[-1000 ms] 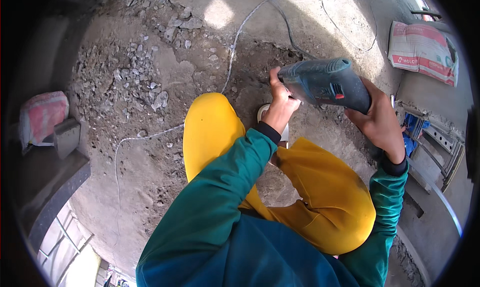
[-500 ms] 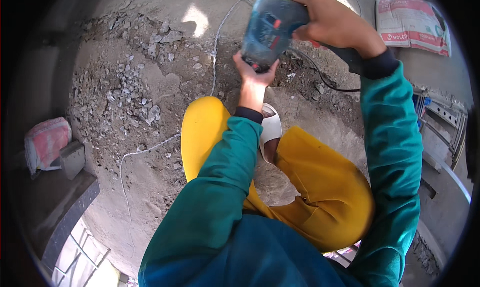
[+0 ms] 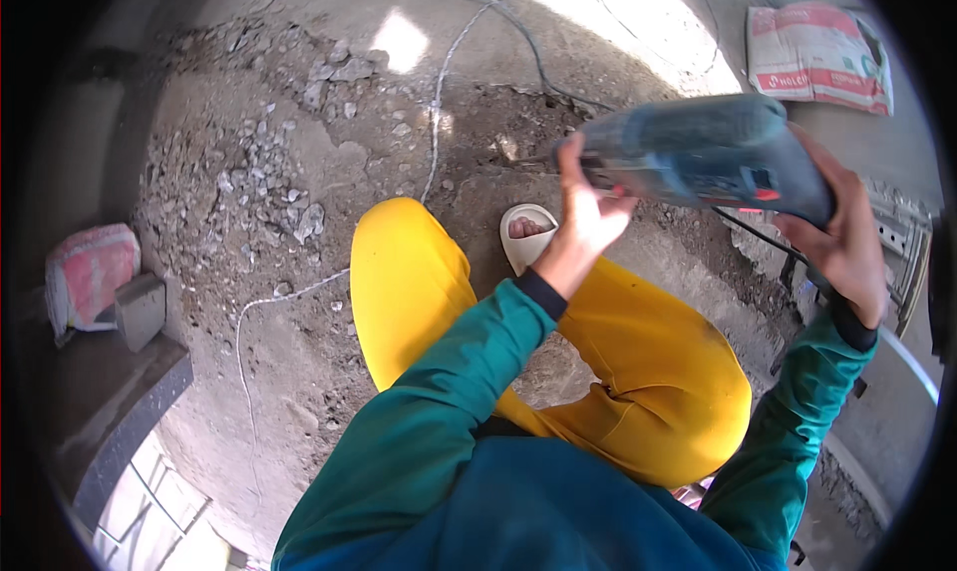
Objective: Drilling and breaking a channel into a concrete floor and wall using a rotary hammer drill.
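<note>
A dusty blue hammer drill [image 3: 698, 152] with red details lies sideways in the air over the broken floor. Its front end points left, where a thin bit seems to stick out, blurred. My left hand [image 3: 590, 217] is closed around the front of the drill from below. At the back end, my right hand [image 3: 847, 227] grips the handle, its fingers partly hidden behind the tool. A black cord [image 3: 763, 234] runs from the drill's rear below my right hand.
Rubble [image 3: 264, 182] covers the chipped floor at left. A pale twisted cable [image 3: 436, 123] and a dark cable [image 3: 538, 58] cross the ground. A red-and-white bag [image 3: 822, 58] lies far right; another bag [image 3: 95, 277] sits left beside a grey block [image 3: 142, 310]. My sandalled foot [image 3: 526, 230] is below the drill.
The drill has swung from upright to nearly level and moved right and nearer. My right hand has come down to the right with it; my left hand has shifted right.
</note>
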The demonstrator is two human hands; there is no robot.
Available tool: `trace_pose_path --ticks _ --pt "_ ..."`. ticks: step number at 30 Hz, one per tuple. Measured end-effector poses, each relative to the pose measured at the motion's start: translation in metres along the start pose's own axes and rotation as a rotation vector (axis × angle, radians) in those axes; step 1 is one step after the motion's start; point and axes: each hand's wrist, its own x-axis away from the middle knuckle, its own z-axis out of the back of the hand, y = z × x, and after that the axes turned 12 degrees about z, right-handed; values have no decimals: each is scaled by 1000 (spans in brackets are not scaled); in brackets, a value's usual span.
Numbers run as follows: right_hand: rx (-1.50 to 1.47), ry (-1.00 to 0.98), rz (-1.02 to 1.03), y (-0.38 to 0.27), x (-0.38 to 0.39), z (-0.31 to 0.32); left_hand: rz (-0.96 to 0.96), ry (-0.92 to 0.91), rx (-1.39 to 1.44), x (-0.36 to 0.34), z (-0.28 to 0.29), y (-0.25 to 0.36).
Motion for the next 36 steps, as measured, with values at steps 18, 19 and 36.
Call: trace_pose_path --ticks 18,19,36 --pt "-109 -371 -360 150 -107 -5 -4 247 188 -120 12 4" --pt "-60 -368 -380 150 -104 -6 4 243 189 -120 12 1" --pt "-257 67 -551 68 74 -106 234 502 -92 -95 107 -33"
